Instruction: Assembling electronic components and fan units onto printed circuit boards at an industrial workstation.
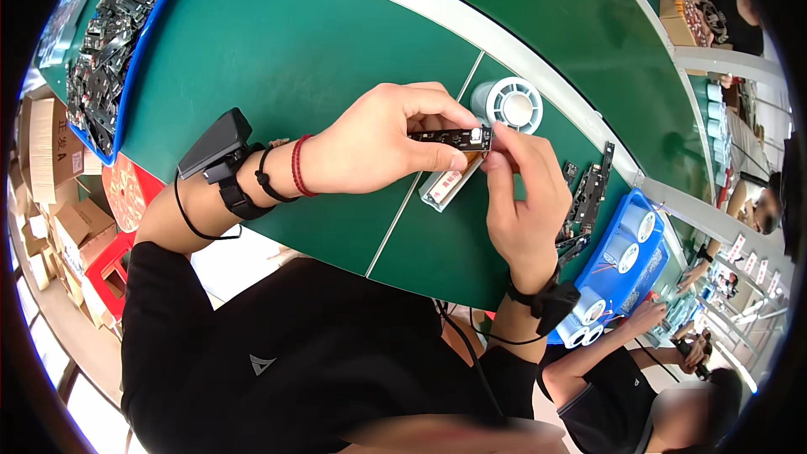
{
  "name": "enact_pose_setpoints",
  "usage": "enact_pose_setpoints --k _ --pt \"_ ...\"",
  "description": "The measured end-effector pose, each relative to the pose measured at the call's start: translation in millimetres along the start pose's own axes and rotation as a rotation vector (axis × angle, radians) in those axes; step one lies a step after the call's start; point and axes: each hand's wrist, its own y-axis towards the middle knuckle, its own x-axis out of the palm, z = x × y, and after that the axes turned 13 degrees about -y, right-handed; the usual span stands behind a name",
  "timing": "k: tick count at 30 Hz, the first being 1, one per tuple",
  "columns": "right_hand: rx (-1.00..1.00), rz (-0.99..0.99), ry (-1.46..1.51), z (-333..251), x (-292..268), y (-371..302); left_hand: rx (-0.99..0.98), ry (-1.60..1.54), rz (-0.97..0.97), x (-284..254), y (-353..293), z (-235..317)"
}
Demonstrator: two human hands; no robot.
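My left hand (378, 139) grips a narrow black circuit board (454, 138) with a small white connector near its right end. The thumb lies along its near side, the fingers behind it. My right hand (530, 193) has its thumb and fingertips closed at the board's right end; whether a smaller part is between them is hidden. Just beneath the hands, a silvery metal block with a white label (444, 187) lies on the green table. Past the fingertips stands a pale round spool (514, 106) with a spoked top.
A blue-edged bin (134, 59) heaped with black circuit boards stands at the far left. Several loose boards (593, 189) lie right of my right hand, beside a blue tray (643, 273) holding white cylinders. A co-worker (622, 395) sits at lower right. Cardboard boxes (55, 151) stand left.
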Motion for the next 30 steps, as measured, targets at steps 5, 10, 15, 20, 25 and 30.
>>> enact_pose_setpoints --k 5,10,15,20,25,30 --pt "0.521 -0.284 0.57 0.4 -16.9 -2.7 0.073 -0.196 0.008 11.9 0.5 -16.6" --pt "0.285 -0.16 0.169 5.9 -8.0 -6.5 -0.09 -0.3 0.063 20.2 -2.2 -11.3" --pt "0.001 -0.062 -0.263 -0.9 -7.9 -1.8 -0.24 -0.284 0.124 30.8 -6.7 0.3" --pt "0.144 -0.188 -0.234 -14.5 -15.4 -4.5 -0.296 -0.266 0.197 33.9 -9.2 2.0" --pt "0.198 -0.305 -0.249 -21.4 -14.5 -10.5 -0.352 -0.294 0.169 25.0 -5.6 7.7" --pt "0.317 -0.253 -0.205 -24.5 -11.5 -34.3 -0.291 0.005 0.027 12.7 1.3 12.2"
